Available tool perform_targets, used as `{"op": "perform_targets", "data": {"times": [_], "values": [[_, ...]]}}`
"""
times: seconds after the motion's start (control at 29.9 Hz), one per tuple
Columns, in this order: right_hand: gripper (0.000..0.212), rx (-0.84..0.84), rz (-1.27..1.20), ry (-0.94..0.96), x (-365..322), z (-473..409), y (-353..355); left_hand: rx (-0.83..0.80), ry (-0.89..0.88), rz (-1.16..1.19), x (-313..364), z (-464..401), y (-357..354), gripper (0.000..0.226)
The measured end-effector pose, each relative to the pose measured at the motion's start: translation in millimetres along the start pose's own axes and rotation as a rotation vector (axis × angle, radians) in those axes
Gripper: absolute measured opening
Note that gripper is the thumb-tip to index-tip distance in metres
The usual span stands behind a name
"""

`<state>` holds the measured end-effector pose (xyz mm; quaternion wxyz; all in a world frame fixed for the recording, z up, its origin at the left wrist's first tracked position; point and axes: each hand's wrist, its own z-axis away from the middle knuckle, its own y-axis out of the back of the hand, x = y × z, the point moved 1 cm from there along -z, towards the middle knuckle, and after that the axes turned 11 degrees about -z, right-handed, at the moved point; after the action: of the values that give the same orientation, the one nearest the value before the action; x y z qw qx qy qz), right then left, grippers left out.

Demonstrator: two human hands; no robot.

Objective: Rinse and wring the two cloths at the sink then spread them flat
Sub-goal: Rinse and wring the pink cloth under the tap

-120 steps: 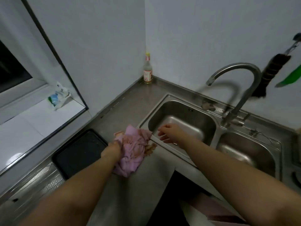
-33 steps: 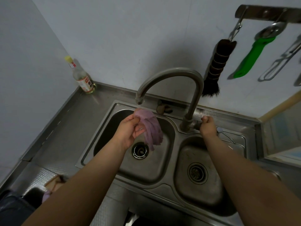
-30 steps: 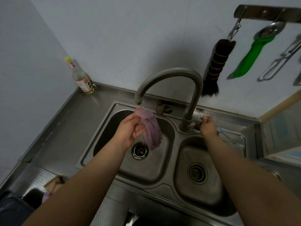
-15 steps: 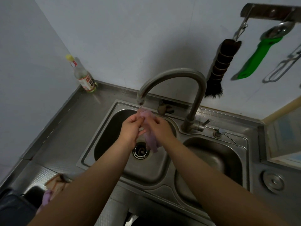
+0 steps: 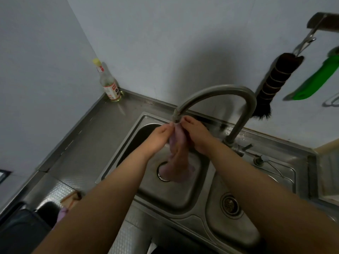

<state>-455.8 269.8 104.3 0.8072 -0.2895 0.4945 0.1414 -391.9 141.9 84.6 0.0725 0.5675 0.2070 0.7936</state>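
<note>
A purple cloth (image 5: pixel 178 158) hangs under the spout of the curved steel tap (image 5: pixel 216 92), over the left basin of the double sink (image 5: pixel 139 123). My left hand (image 5: pixel 157 138) and my right hand (image 5: pixel 196 134) pinch its top edge from either side, right below the spout. The cloth's lower end droops onto the drain. A second cloth (image 5: pixel 63 214), pinkish purple, lies on the counter at the lower left, mostly hidden by my left forearm.
A bottle (image 5: pixel 109 86) stands in the counter's back corner. A dark brush (image 5: pixel 275 83) and a green-handled tool (image 5: pixel 317 79) hang on the wall at right. The right basin (image 5: pixel 238 222) holds nothing. A black object (image 5: pixel 20 230) sits at the lower left.
My right hand left the tap handle and joined my left hand on the cloth. Both hands have since raised the cloth's top edge up to the spout, letting it hang longer.
</note>
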Motion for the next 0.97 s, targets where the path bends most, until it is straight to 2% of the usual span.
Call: {"op": "perform_targets", "data": {"times": [0.07,0.17,0.23,0.4,0.43,0.5,0.57,0.67,0.7,0.8,0.94,0.97], "values": [[0.019,-0.028,0.041,-0.056,-4,-3,8,0.009,-0.032,0.016,-1,-6,9,0.031],[0.016,-0.214,0.336,-0.244,-8,4,22,0.085,-0.067,-0.034,7,-13,24,0.035],[0.021,-0.293,0.408,-0.266,-11,5,28,0.114,-0.064,-0.007,11,-18,30,0.034],[0.031,0.025,0.356,0.037,-11,-3,17,0.092,0.194,0.325,-12,-23,20,0.045],[0.035,0.064,0.407,0.094,-4,-3,4,0.127,0.262,0.424,-11,-22,14,0.042],[0.048,0.123,0.681,0.166,14,-6,-21,0.179,0.449,0.66,-6,-24,-8,0.037],[0.052,0.195,0.911,0.206,21,-17,-25,0.207,0.573,0.773,7,-23,-33,0.037],[0.027,0.349,0.763,0.121,12,-32,-18,0.249,0.623,0.78,13,-23,-41,0.034],[0.027,0.366,0.748,0.11,12,-29,-24,0.26,0.645,0.777,13,-26,-34,0.031],[0.046,0.336,0.895,0.13,15,-18,-44,0.27,0.642,0.804,6,-34,-16,0.03],[0.028,0.413,0.783,0.112,3,-28,-24,0.094,0.68,0.736,17,-23,-33,0.031],[0.029,0.402,0.795,0.109,6,-28,-28,0.123,0.682,0.753,18,-24,-30,0.028]]}}
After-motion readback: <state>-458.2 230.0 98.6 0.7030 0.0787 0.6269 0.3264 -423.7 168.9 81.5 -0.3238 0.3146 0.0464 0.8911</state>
